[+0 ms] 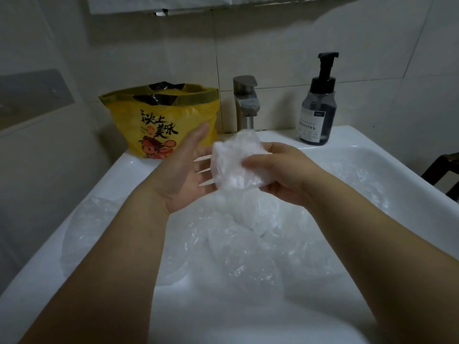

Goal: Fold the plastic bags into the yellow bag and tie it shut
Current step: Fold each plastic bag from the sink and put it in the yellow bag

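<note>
The yellow bag (159, 120) with black lettering and a cartoon figure stands open-mouthed on the sink's back left corner. My right hand (275, 172) grips a crumpled clear plastic bag (236, 162) above the basin. My left hand (186, 170) is flat, palm up, its straight fingers under the left side of that bag. More clear plastic bags (248, 244) lie heaped in the basin below both hands, trailing up toward the held bag.
The white sink (372, 140) fills the lower view. A metal faucet (246, 100) stands at the back centre against the tiled wall. A dark pump bottle (319, 108) sits on the rim at the back right. A dark object (444, 167) lies beyond the right edge.
</note>
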Demonstrator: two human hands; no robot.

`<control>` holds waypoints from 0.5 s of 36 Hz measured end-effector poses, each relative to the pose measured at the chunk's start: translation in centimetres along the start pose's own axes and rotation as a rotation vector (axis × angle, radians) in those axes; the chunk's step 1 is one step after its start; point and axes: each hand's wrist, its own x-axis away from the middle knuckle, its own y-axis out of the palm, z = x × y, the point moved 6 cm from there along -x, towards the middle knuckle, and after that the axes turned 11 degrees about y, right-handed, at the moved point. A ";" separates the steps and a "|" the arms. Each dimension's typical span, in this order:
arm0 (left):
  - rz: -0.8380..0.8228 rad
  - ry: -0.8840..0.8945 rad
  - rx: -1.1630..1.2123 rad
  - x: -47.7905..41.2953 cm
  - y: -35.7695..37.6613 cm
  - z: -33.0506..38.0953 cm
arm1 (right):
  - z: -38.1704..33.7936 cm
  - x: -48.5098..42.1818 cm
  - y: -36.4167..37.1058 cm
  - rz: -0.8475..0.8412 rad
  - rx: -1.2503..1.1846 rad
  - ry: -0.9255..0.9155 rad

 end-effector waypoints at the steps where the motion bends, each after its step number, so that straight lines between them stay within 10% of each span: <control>1: -0.020 0.009 -0.036 0.1 0.1 -0.1 | 0.1 0.0 0.1 0.000 0.070 -0.004; 8: -0.031 -0.005 -0.394 0.8 1.6 -1.0 | 0.7 0.0 1.0 -0.032 0.347 0.022; 18: 0.160 0.131 0.039 -0.2 0.2 0.2 | 1.3 -0.2 1.2 -0.177 -0.045 0.144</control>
